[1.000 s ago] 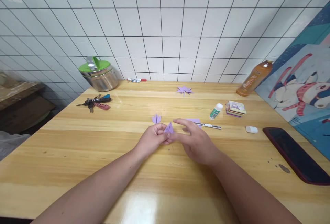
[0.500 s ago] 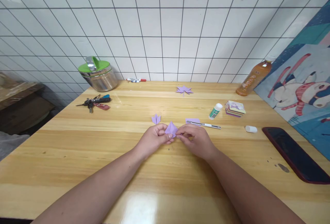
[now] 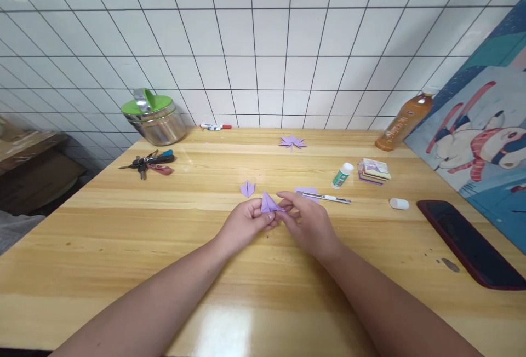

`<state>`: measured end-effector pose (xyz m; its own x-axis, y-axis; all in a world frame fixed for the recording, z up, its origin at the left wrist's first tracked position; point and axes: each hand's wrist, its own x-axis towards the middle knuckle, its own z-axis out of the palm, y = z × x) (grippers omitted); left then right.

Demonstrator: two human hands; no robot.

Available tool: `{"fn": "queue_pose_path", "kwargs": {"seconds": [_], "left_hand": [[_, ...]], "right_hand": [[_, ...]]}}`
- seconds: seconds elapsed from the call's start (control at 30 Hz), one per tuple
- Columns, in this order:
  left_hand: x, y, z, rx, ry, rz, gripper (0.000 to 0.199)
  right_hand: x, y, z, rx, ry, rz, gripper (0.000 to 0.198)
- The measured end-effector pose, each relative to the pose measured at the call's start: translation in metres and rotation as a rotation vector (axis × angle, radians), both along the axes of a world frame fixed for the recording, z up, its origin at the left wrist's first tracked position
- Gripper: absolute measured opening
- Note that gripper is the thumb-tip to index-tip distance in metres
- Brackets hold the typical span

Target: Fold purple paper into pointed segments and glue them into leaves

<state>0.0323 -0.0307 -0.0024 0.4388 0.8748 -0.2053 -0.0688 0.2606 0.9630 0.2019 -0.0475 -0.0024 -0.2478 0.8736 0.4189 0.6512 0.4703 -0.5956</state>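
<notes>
A folded piece of purple paper (image 3: 268, 204) with a pointed top is pinched between the thumb and fingers of my left hand (image 3: 245, 222), just above the table. My right hand (image 3: 311, 222) is at the paper's right tip, with its index finger stretched out and apart from the thumb. The thumb seems to touch that tip. Just behind my left hand lies a smaller folded purple paper piece (image 3: 247, 189). Beyond my right hand, a utility knife (image 3: 329, 198) rests across a flat purple paper sheet (image 3: 306, 191).
Farther back is a purple paper leaf shape (image 3: 292, 142). A glue stick (image 3: 342, 175), paper stack (image 3: 373, 171), white cap (image 3: 399, 203), phone (image 3: 470, 245) and tilted drink bottle (image 3: 405, 121) are to the right. Keys (image 3: 148, 162), a marker (image 3: 216, 126) and a green-lidded pot (image 3: 154, 119) stand left.
My right hand's fingers have spread from their pinch at the paper's right edge. The paper has turned, and its right corner now sticks out as a narrow point.
</notes>
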Motion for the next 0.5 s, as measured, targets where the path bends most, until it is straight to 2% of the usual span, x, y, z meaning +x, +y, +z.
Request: {"fn": "queue_pose_path", "kwargs": {"seconds": [0.17,0.37,0.5], "left_hand": [[-0.0004,-0.0005,0.0005,-0.005,0.041,0.020,0.032],[-0.0039,-0.0030,0.0034,-0.121,-0.098,0.015,0.028],[-0.0075,-0.0027,0.0061,-0.183,-0.182,0.028,0.029]], "right_hand": [[-0.0033,0.0013,0.0005,0.012,0.030,0.028,0.013],[0.0003,0.0032,0.0024,0.146,-0.032,0.071,0.014],[0.0056,0.0030,0.0025,0.188,-0.134,0.113,0.019]]}}
